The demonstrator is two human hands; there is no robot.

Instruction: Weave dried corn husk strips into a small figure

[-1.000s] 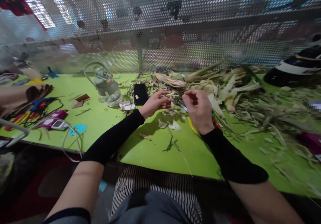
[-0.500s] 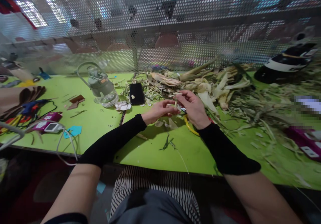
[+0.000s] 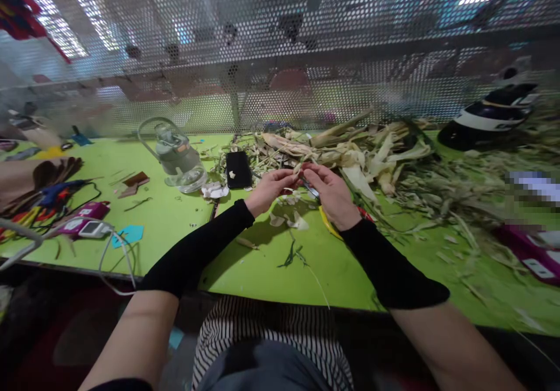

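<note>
My left hand (image 3: 272, 189) and my right hand (image 3: 333, 195) meet above the table, fingers closed in a pinch. Between their fingertips is a small pale piece of corn husk (image 3: 297, 169), mostly covered by the fingers. Under my right hand a tool shows a yellow handle (image 3: 329, 223), a bit of red and a metal tip (image 3: 311, 189); whether the palm grips it or it lies on the table I cannot tell. Cut pale husk petals (image 3: 297, 220) lie below the hands. Behind them is a heap of dried corn husks (image 3: 350, 157).
A black phone (image 3: 238, 169) and a clear water bottle (image 3: 179, 157) stand left of the heap. Further left are a blue glue gun (image 3: 55, 192), a magenta power strip (image 3: 90, 213) and a cable. A black-and-white cap (image 3: 485, 117) is at right. A perforated metal screen (image 3: 245, 58) closes the back.
Both hands have shifted slightly left, and the fingertips have drawn closer around the husk piece. The view has tilted a little; the items on the table stay put.
</note>
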